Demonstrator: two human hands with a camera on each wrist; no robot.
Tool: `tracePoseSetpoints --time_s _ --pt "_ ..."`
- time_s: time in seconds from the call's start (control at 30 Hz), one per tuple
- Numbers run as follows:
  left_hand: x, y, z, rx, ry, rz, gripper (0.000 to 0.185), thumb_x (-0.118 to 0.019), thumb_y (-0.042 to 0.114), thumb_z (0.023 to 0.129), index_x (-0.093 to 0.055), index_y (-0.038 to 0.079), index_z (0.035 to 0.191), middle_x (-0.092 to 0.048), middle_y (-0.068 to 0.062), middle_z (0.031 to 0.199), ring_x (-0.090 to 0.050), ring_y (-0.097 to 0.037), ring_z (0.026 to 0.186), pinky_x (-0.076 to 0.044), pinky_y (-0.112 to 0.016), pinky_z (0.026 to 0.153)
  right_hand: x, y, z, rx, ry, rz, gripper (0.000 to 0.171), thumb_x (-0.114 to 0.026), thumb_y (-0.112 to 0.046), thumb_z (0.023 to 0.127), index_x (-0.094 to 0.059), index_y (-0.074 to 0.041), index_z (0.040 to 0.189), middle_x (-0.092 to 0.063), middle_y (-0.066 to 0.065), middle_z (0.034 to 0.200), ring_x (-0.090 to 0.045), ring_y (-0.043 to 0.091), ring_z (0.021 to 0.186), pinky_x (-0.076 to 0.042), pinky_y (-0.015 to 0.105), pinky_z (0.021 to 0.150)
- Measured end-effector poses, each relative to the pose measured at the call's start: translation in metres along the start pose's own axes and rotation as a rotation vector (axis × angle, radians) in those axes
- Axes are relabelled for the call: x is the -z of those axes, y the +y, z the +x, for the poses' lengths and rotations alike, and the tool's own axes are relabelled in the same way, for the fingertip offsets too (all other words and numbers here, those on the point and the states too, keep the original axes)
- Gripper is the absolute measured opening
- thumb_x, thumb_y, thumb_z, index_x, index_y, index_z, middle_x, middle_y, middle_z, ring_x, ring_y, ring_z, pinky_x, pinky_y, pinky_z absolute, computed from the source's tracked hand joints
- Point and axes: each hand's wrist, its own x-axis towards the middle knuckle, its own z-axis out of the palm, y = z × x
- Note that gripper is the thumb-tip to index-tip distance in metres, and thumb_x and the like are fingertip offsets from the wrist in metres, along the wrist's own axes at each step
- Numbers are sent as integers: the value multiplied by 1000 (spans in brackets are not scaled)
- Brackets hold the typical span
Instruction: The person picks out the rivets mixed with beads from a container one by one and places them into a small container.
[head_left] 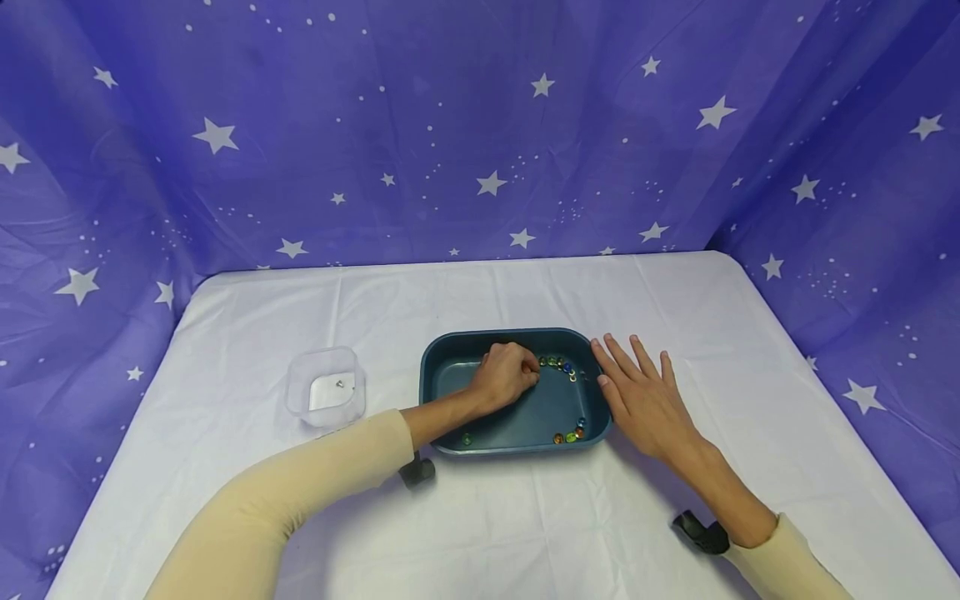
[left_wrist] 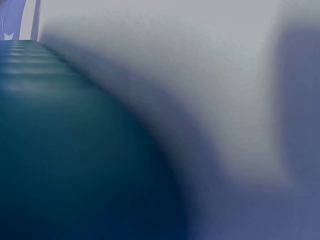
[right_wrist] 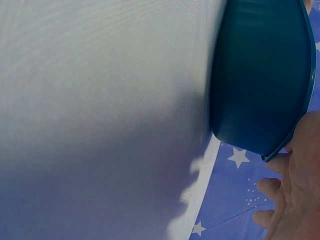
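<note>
My left hand point(head_left: 506, 375) reaches into a dark teal basin point(head_left: 525, 447), its fingers curled and bent down over the floor. Its fingertips are close to the end of a row of small coloured glass beads point(head_left: 555, 362); I cannot tell whether a bead is between them. My right hand point(head_left: 648, 408) lies beside the basin's right end, fingers spread and thumb side at the rim. In the right wrist view, the right hand's fingers point(right_wrist: 270, 187) show at the rim. Only the basin's outer wall point(left_wrist: 75, 150) and white cloth appear in the left wrist view.
Several more beads point(head_left: 570, 435) sit in the basin's near right corner, and a single green bead point(head_left: 467, 438) near its front left. A clear square container point(head_left: 326, 387) with tiny metallic pieces stands to the left. The table has a white cloth point(head_left: 480, 533); starry purple curtains point(head_left: 450, 125) surround it.
</note>
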Motion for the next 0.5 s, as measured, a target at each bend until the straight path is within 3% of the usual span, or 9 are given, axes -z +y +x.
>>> tracePoseSetpoints --time_s 0.23,0.5 --pt "-1 -1 0 -18 4 -10 7 -74 9 90 -80 9 94 -73 -1 88 -67 -13 80 -54 -30 74 -1 0 0 -3 0 -3 51 -35 -33 109 -32 -15 158 -30 11 160 -16 43 147 -7 73 109" --pt "9 5 -5 -80 44 -124 10 -72 8 92 -79 6 98 -74 0 93 -69 -11 84 -54 -25 75 1 -1 1 -10 -12 -2 52 -35 -33 110 -31 -15 158 -28 11 161 -16 43 147 -6 73 109"
